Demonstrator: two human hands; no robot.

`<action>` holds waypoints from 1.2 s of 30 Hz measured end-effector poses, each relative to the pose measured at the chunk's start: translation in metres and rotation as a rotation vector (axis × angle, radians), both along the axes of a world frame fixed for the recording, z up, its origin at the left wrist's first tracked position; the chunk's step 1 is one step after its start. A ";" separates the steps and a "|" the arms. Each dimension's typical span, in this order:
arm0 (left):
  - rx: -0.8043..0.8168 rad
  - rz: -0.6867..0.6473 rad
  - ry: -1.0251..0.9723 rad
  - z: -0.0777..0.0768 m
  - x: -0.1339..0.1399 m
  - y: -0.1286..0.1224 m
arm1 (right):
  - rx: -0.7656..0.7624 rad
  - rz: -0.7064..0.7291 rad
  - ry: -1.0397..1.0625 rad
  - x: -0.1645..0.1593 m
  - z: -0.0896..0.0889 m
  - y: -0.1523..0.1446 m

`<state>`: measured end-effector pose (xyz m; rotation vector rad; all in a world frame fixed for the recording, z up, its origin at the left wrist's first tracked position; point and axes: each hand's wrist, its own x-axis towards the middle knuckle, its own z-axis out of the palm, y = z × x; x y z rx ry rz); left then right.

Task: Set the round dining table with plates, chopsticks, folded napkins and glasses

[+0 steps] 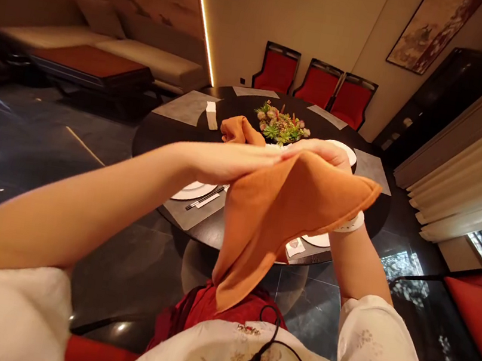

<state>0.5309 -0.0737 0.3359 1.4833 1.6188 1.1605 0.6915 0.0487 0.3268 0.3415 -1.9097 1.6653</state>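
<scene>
- Napkin, orange (272, 215), hangs in the head view above the near edge of the table (155, 134), apart from the tabletop as far as can be told.
- Left hand (234, 164) lies flat along its upper edge, fingers straight and together, not curled round it. The right hand (320, 150) is farther over the table, its fingers partly hidden by the cloth; whether they close on it I cannot tell.
- Slipping looks the likeliest fault: if the cloth is only pressed between the hands, a small lift of the left one could let it slide toward the table's near edge.
- Loose folds could also open out or twist, since the lower part hangs without support.
- That hanging part might brush the plate (317, 240) or white card (295, 247) at the table's near edge if the hands drop.
- One corner points toward the table's right side, close to the white band (352, 222) on the right wrist, where it could catch.
- Another corner points down and back toward the wearer, short of the table's far side altogether.
- Its long axis seems to slant between those two corners, across the table's near edge.
</scene>
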 end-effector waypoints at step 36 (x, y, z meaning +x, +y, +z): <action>0.273 -0.058 0.643 -0.017 -0.089 -0.038 | 1.216 -0.408 -0.402 -0.056 0.079 -0.025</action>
